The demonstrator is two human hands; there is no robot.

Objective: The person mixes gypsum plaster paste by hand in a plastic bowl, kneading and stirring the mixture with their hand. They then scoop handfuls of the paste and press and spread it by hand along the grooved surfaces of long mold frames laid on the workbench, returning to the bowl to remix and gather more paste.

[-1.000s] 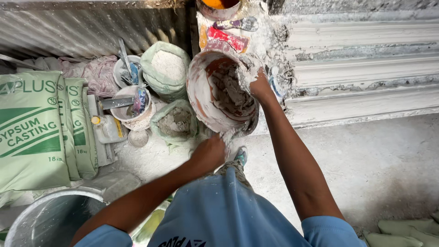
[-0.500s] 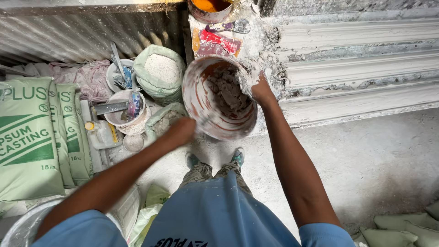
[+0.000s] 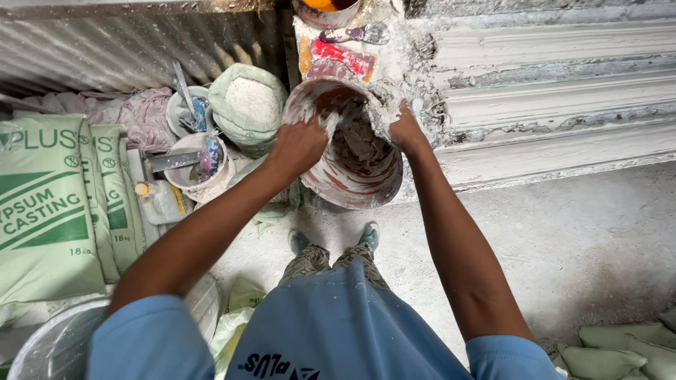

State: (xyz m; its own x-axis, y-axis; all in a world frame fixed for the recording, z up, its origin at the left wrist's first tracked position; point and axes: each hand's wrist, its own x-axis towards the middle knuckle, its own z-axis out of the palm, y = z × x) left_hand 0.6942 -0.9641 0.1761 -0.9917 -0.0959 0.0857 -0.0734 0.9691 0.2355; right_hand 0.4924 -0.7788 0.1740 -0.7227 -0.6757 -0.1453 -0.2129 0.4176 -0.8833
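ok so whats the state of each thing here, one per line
round plaster-caked mixing bucket: tilted, holds wet grey paste
left hand: gripping the bucket rim
right hand: gripping the far rim
open green sack of white powder: upright, mouth rolled open
green printed gypsum bags: stacked, closed

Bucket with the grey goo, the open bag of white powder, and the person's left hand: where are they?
bucket (image 3: pixel 318 174), head view, on its smeared outer wall.
open bag of white powder (image 3: pixel 248 100), head view, on the powder's surface.
left hand (image 3: pixel 297 146), head view, back of the hand.
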